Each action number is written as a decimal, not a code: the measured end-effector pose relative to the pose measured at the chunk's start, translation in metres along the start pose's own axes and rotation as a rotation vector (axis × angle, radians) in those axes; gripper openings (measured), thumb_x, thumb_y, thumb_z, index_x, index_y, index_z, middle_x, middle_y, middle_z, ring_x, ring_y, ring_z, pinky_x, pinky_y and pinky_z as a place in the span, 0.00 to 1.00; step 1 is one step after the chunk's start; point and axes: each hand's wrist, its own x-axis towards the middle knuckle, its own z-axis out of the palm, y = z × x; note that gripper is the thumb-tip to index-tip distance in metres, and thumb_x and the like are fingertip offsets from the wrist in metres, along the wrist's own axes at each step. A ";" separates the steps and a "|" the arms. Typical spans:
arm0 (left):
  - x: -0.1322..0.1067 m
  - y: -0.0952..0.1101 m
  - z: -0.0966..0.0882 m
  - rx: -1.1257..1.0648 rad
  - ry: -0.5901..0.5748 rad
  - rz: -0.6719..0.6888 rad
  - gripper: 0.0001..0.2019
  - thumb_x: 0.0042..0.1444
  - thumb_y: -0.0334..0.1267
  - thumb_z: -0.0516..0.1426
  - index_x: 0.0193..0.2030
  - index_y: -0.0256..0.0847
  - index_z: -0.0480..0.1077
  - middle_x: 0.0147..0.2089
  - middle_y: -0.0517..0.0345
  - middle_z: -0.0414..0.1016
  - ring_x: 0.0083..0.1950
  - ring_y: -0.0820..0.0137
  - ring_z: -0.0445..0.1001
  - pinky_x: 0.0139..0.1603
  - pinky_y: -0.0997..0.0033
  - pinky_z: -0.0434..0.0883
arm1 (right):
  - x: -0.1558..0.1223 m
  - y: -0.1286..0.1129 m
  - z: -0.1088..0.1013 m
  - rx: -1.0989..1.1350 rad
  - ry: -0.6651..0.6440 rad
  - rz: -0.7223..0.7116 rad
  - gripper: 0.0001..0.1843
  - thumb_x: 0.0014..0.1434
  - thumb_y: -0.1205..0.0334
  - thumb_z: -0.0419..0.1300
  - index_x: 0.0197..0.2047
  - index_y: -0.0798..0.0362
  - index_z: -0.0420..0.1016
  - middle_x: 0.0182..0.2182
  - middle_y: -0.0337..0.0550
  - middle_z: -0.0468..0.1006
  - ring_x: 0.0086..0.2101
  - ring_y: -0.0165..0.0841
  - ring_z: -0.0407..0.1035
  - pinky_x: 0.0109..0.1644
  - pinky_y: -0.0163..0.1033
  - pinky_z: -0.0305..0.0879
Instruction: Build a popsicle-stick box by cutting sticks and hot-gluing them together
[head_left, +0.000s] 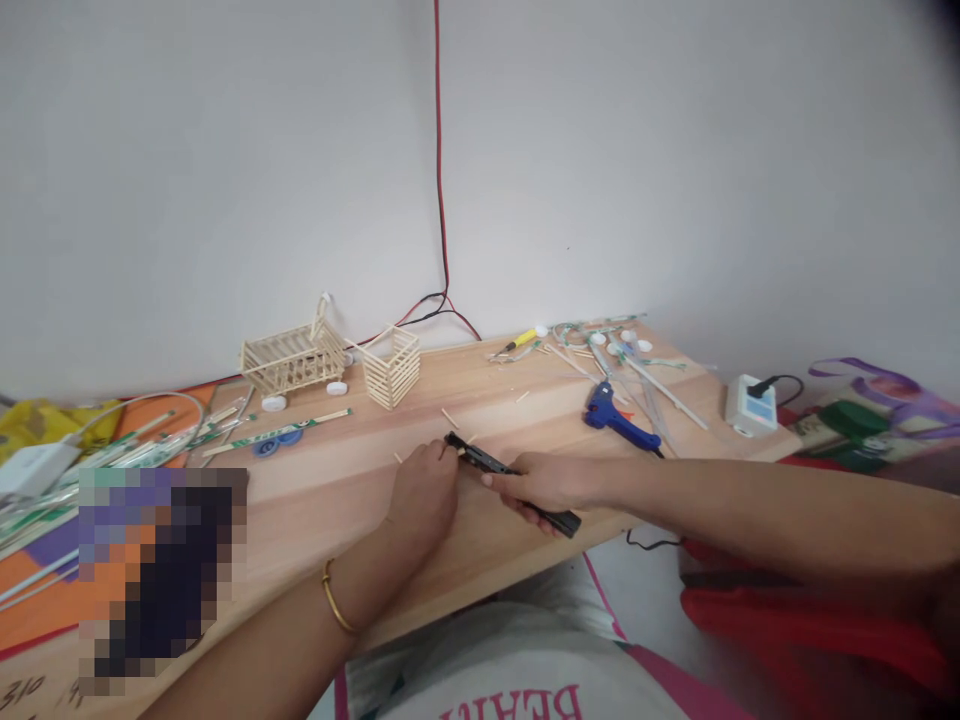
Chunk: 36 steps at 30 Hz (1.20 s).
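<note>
My right hand is closed around a long black hand tool, whose exact kind I cannot make out. Its narrow end reaches the fingertips of my left hand. Those left fingers are pinched together beside the tool's tip, and whatever they hold is mostly hidden. Short pieces of thin wooden stick lie on the wooden table around the fingers. Farther back stand a cart made of sticks with white wheels and an open slatted stick piece.
Right of my hands lies a blue glue gun, with a yellow-handled tool and loose sticks behind it. A white power box sits at the right edge. Blue rings and wrapped sticks lie left. Red and black wires hang down the wall.
</note>
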 end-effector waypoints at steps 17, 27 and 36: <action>0.001 0.002 0.001 0.024 0.004 -0.010 0.11 0.54 0.24 0.48 0.41 0.35 0.68 0.40 0.49 0.70 0.42 0.63 0.68 0.43 0.65 0.65 | -0.002 -0.002 0.003 -0.369 0.207 -0.061 0.32 0.57 0.34 0.42 0.23 0.56 0.64 0.18 0.42 0.68 0.18 0.29 0.62 0.21 0.33 0.56; 0.010 -0.023 -0.009 -0.590 0.160 -0.174 0.11 0.58 0.37 0.49 0.32 0.38 0.71 0.32 0.55 0.73 0.37 0.68 0.69 0.39 0.70 0.64 | -0.013 -0.006 -0.033 -0.616 0.574 -0.121 0.37 0.48 0.27 0.48 0.38 0.55 0.70 0.31 0.49 0.76 0.30 0.39 0.70 0.31 0.36 0.58; 0.016 -0.020 -0.009 -1.461 0.104 -0.273 0.12 0.52 0.44 0.57 0.28 0.35 0.70 0.27 0.60 0.69 0.30 0.75 0.66 0.31 0.76 0.63 | 0.025 0.027 -0.054 -0.665 0.932 -0.128 0.41 0.47 0.31 0.54 0.55 0.52 0.65 0.47 0.58 0.68 0.48 0.52 0.62 0.47 0.50 0.58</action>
